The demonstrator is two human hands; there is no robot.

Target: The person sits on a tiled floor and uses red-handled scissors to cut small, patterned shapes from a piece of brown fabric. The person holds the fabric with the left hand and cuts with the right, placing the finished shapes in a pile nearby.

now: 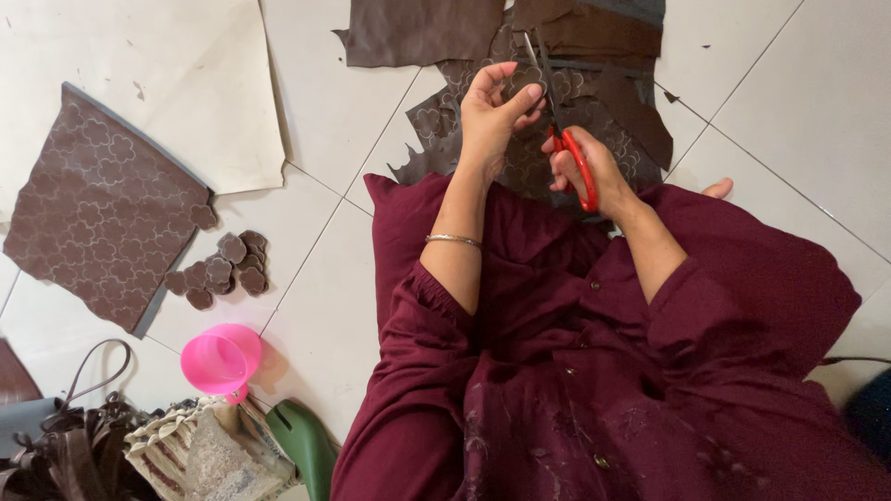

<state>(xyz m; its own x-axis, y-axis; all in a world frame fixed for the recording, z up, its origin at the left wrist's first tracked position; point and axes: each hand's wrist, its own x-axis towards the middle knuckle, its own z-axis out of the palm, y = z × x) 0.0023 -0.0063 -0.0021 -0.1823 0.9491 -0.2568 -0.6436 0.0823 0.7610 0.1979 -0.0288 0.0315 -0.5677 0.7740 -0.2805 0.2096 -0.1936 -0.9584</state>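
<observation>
left hand pinches a small brown patterned leather piece; right hand grips red-handled scissors, blades cutting at it, over scrap leather.

Left hand raised, fingers pinched; right hand curled closed, both forearms extended.

Floor items — patterned brown sheet on cream paper; pile of cut flower shapes; pink cup; green handle; woven bag.

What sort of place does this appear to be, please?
Probably a home or small craft workspace on a tiled floor: the right hand works red scissors on patterned brown leather, with cut-out shapes piled nearby.
</observation>
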